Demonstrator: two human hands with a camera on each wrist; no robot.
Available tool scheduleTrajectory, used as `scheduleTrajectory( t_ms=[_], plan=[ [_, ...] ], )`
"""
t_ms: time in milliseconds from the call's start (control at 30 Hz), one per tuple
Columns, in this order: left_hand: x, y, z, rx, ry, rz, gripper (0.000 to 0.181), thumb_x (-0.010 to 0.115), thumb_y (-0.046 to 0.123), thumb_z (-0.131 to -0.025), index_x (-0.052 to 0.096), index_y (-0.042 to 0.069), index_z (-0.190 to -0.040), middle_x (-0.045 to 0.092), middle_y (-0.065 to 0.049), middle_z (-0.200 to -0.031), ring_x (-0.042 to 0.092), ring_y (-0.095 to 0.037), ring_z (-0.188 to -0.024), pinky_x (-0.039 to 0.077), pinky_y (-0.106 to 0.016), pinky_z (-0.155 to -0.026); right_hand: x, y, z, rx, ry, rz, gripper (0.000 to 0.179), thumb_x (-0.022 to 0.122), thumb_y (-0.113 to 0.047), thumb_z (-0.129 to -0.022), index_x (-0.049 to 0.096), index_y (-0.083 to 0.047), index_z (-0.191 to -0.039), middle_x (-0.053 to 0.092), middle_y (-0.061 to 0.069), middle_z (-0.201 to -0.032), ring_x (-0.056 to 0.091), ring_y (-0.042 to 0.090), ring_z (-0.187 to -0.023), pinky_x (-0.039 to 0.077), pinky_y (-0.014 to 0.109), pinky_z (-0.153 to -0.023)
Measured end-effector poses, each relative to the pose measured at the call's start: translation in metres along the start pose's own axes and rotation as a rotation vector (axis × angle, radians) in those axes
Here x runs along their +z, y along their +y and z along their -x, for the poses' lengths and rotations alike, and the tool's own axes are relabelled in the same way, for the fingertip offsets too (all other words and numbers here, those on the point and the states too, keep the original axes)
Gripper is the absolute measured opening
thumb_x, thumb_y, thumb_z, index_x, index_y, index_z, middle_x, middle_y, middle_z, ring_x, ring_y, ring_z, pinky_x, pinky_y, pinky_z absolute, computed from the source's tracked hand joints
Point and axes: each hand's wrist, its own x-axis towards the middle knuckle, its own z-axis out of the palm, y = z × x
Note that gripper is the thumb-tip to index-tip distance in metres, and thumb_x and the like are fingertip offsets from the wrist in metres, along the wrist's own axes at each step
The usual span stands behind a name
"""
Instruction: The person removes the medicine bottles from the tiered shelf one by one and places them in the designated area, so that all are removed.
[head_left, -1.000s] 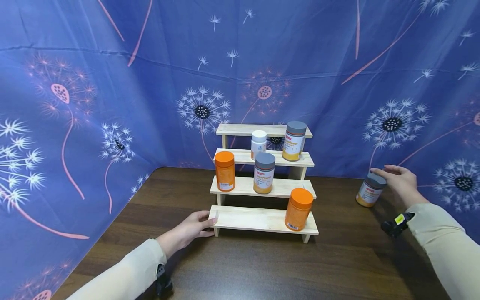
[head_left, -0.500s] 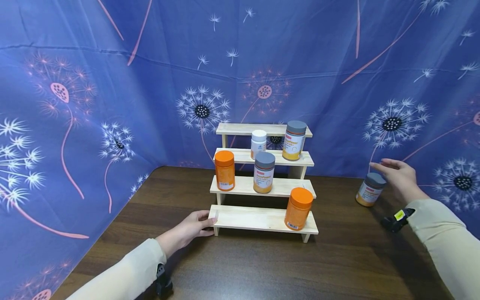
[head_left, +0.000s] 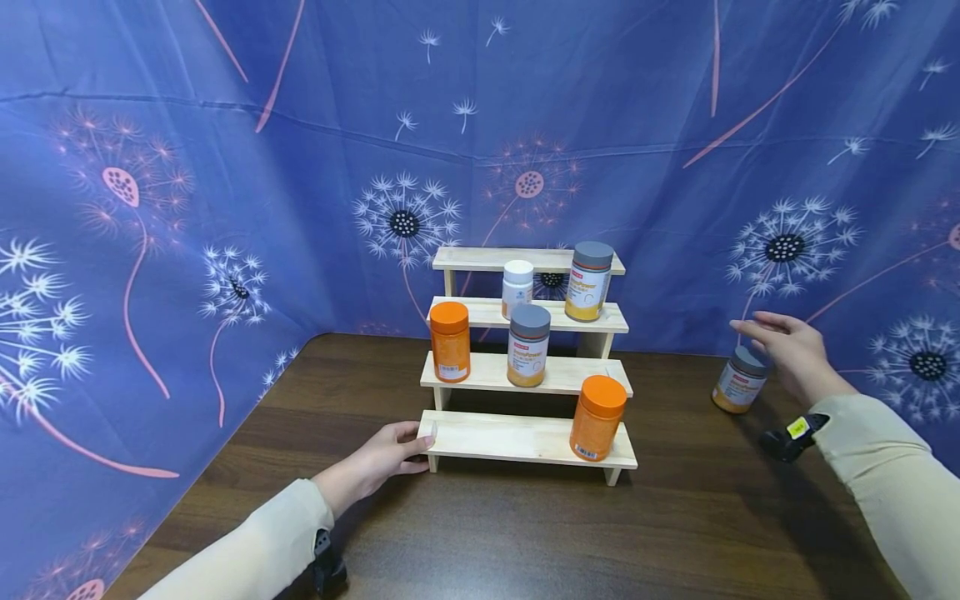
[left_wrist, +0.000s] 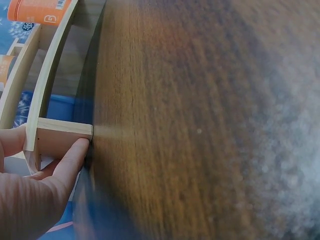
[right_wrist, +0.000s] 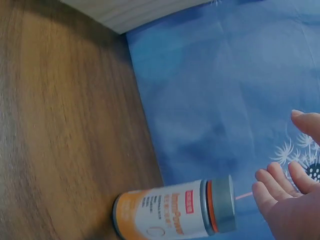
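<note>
Grey-lidded jar (head_left: 738, 384) just below the right grip (head_left: 797, 352), clear of it

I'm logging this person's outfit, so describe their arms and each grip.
The left sleeve and right sleeve are plain, pale cream and long, reaching the wrists. The left grip and right grip are bare, without gloves. A black wrist camera shows at the left cuff; another at the right carries a bright yellow tag.
</note>
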Motion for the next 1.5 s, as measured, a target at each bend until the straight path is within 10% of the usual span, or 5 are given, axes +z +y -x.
scheduleTrajectory(
  t_ms=[233, 733, 1100, 1500],
  plan=[
    [-0.001, -0.002, 0.000, 0.000, 0.000, 0.005, 0.048, 0.051, 0.010, -0.100, 0.035, -0.019, -0.135, 0.053, -0.024, -0.123, 0.059, -0.019, -0.104, 0.055, -0.045, -0.095, 0.006, -0.008, 0.004, 0.001, -0.069, -0.122, 0.093, 0.072, -0.045, -0.083, 0.022, -0.013, -0.154, 0.045, -0.024, -0.104, 0.052, -0.004, -0.117, 0.022, 0.041, -0.122],
    [0.000, -0.001, 0.003, -0.003, 0.010, 0.010, 0.048, 0.052, 0.009, -0.100, 0.036, -0.019, -0.135, 0.053, -0.025, -0.123, 0.059, -0.020, -0.103, 0.055, -0.045, -0.095, 0.021, -0.018, 0.013, -0.044, -0.127, 0.012, 0.093, 0.062, -0.054, -0.087, 0.016, -0.010, -0.155, 0.036, -0.001, -0.143, 0.031, 0.018, -0.143, 0.030, 0.045, -0.118],
    [0.001, 0.000, 0.001, -0.001, 0.017, 0.015, 0.046, 0.051, 0.008, -0.099, 0.037, -0.019, -0.135, 0.053, -0.024, -0.121, 0.059, -0.018, -0.101, 0.056, -0.044, -0.095, 0.026, -0.026, 0.017, -0.040, -0.180, -0.117, 0.082, 0.070, -0.046, -0.085, 0.029, -0.020, -0.151, 0.044, -0.024, -0.106, 0.053, -0.015, -0.084, 0.022, 0.043, -0.121],
    [0.000, -0.002, 0.000, 0.003, 0.008, 0.016, 0.046, 0.051, 0.008, -0.100, 0.037, -0.019, -0.134, 0.054, -0.023, -0.120, 0.059, -0.019, -0.102, 0.056, -0.044, -0.095, 0.034, -0.032, 0.019, -0.029, -0.187, -0.124, 0.087, 0.072, -0.046, -0.083, 0.027, -0.018, -0.153, 0.048, -0.023, -0.105, 0.056, -0.016, -0.081, 0.031, 0.037, -0.119]
  ],
)
